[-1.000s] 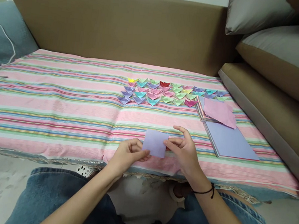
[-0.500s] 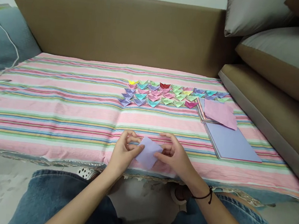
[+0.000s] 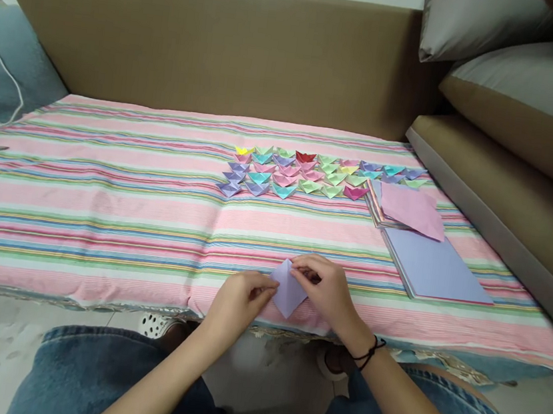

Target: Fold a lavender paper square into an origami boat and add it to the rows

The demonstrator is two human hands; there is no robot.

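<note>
A small lavender sheet of origami paper (image 3: 288,297), diamond-shaped with a crease down its middle, is between my hands near the front edge of the striped cloth. My left hand (image 3: 244,297) pinches its left corner between thumb and fingers. At the top corner, the thumb and fingertips of my right hand (image 3: 326,287) are closed on the paper. Beyond them, several folded paper boats (image 3: 284,180) in many colours stand in rows on the cloth.
The striped cloth (image 3: 105,206) covers the seat. To the right lie a stack of lavender paper (image 3: 437,270) and smaller sheets topped with pink paper (image 3: 413,210). Cushions (image 3: 512,175) are piled at the right, before a brown backrest (image 3: 225,53). A white cable (image 3: 8,70) runs at far left.
The paper has shifted slightly right and turned, now showing a middle crease. My right hand has gone from its right side to the top corner; my left fingers have closed into a pinch.
</note>
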